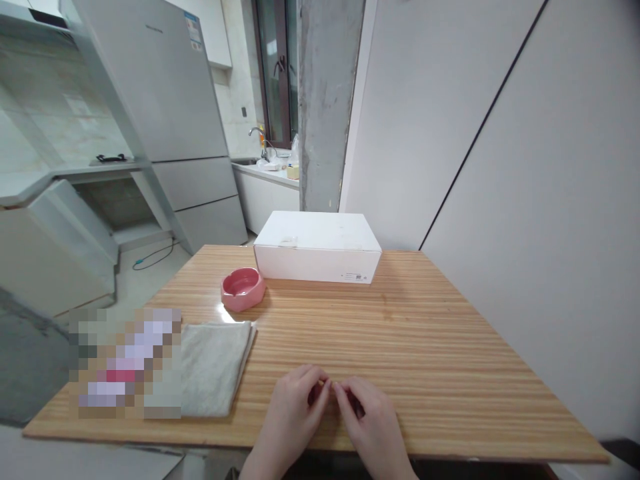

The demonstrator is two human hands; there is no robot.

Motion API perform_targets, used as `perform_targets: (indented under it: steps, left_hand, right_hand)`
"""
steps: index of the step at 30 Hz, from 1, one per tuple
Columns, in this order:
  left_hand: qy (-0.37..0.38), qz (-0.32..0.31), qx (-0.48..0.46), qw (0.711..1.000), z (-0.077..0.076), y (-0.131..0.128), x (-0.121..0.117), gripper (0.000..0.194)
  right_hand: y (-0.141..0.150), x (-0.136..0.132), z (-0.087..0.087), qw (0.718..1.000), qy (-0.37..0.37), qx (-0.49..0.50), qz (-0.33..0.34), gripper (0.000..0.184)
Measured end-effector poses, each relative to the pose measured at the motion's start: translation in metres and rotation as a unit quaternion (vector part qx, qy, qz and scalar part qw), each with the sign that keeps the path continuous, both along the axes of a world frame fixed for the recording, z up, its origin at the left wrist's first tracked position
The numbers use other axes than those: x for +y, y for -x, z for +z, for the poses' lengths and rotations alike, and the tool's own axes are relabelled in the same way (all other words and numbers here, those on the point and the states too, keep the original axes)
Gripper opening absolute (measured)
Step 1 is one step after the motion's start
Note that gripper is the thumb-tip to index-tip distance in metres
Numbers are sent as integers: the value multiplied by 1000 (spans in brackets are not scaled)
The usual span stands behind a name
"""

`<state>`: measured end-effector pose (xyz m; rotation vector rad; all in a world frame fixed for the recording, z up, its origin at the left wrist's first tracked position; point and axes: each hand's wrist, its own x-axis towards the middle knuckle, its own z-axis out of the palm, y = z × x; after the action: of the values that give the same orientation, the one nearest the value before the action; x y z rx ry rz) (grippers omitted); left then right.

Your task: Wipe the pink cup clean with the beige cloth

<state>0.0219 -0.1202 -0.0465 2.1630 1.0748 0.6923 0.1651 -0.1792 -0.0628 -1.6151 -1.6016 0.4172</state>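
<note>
My left hand and my right hand rest near the table's front edge, their fingertips meeting. Something small and reddish may lie under the curled fingers, but the hands hide it and I cannot tell what it is. Farther up the wooden table stand a white cardboard box with its lid shut and a pink ceramic dish. A folded grey cloth lies to the left of my left hand, not touching it.
A pixelated patch covers the table's left front corner. Behind the table stand a concrete pillar, a fridge and a counter with a tap. A white wall runs along the right side.
</note>
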Motion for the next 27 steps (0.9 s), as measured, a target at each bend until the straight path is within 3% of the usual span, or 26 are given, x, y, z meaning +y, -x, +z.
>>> perform_targets:
  steps: [27]
  left_hand:
    - [-5,-1,-6,1000,0,-1,-1,19]
  right_hand:
    - [0,0,1,999,-16,-28,6,31]
